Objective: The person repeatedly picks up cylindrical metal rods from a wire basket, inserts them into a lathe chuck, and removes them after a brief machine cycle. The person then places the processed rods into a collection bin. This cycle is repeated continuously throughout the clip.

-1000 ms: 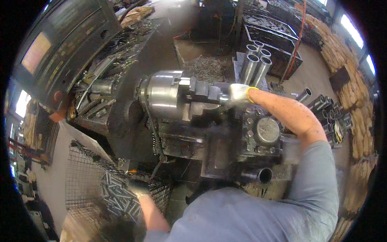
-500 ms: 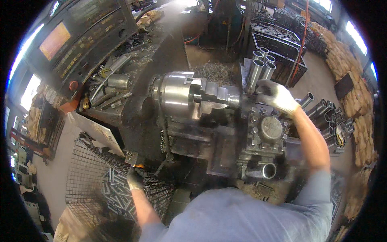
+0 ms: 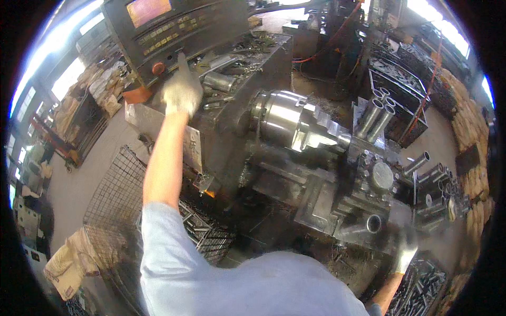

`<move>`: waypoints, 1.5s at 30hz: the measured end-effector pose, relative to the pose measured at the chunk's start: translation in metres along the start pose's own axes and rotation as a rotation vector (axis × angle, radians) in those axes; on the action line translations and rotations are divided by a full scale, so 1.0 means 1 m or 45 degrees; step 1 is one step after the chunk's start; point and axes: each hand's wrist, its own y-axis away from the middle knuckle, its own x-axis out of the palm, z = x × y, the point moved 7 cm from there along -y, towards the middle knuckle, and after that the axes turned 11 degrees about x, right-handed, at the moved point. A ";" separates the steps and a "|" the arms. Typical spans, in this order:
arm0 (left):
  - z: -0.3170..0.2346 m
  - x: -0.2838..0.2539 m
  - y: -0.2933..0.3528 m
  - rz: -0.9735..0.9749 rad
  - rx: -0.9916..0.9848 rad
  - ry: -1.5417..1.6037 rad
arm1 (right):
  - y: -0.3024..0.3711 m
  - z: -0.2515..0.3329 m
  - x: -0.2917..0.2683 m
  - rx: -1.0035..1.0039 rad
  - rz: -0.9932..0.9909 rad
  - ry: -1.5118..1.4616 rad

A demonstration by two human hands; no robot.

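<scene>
Plainly, just ahead of the white-gloved left hand [image 3: 181, 95] stands a dark, grimy metal control panel [image 3: 192, 34], with rows of small yellowish buttons [image 3: 161, 39] and a glowing pinkish-orange screen [image 3: 149, 11]. One finger points toward it — I cannot tell whether it touches. The white-gloved right hand [image 3: 406, 247] is blurred — its finger state unclear — near an open-ended grey metal cylinder [image 3: 354, 229] on its left.

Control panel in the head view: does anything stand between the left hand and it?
Nothing visible does. The left hand is at the lower part of the control panel, a finger extended over it; the red knob sits left of that finger, not in between. Whether the fingertip touches, I cannot tell.
</scene>
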 end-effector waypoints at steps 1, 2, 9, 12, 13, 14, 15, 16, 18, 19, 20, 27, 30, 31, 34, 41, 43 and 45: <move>0.009 0.009 -0.028 0.005 0.018 -0.036 | 0.011 0.002 0.001 -0.006 0.053 0.199; 0.019 0.020 -0.049 0.150 -0.030 -0.117 | 0.024 0.004 0.000 -0.034 0.119 0.177; -0.099 -0.038 0.077 -0.435 0.375 0.424 | 0.083 -0.022 -0.021 0.147 0.138 0.078; -0.179 -0.016 0.267 -0.037 0.566 0.826 | 0.089 -0.033 -0.004 -0.017 0.244 0.061; -0.201 0.019 0.332 0.429 0.468 0.877 | 0.090 -0.033 0.003 -0.130 0.253 0.125; -0.220 0.022 0.387 0.356 0.545 1.143 | 0.086 -0.041 0.012 -0.043 0.344 0.027; -0.223 0.060 0.451 0.926 0.248 1.050 | 0.083 -0.055 0.023 0.179 0.434 0.004; -0.215 0.074 0.515 1.312 -0.066 1.044 | 0.079 -0.055 0.033 0.205 0.529 -0.122; -0.205 0.075 0.588 1.569 -0.217 0.954 | 0.070 -0.041 0.052 0.070 0.595 -0.059; -0.198 0.067 0.603 1.493 -0.197 0.927 | 0.067 -0.029 0.062 -0.040 0.634 -0.052; -0.191 0.059 0.620 1.476 -0.216 0.873 | 0.063 -0.021 0.074 -0.047 0.641 -0.014; -0.159 -0.014 0.684 1.165 -0.278 0.714 | 0.080 0.034 0.160 -0.334 0.720 0.277; -0.129 -0.059 0.753 1.171 -0.520 0.739 | 0.173 0.049 0.178 -0.668 1.019 -0.038; -0.114 -0.077 0.786 1.174 -0.612 0.732 | 0.217 0.050 0.187 -0.682 1.221 -0.188; -0.061 -0.138 0.893 1.084 -0.941 0.632 | 0.372 0.049 0.221 -1.064 1.475 0.398; -0.008 -0.323 1.167 0.684 -1.974 0.171 | 0.735 0.082 0.184 -1.640 2.522 0.248; -0.037 -0.368 1.221 0.574 -2.248 0.044 | 0.808 0.089 0.146 -1.917 2.618 0.324; -0.083 -0.395 1.265 0.258 -2.477 -0.025 | 0.874 0.101 0.101 -2.068 2.786 -0.028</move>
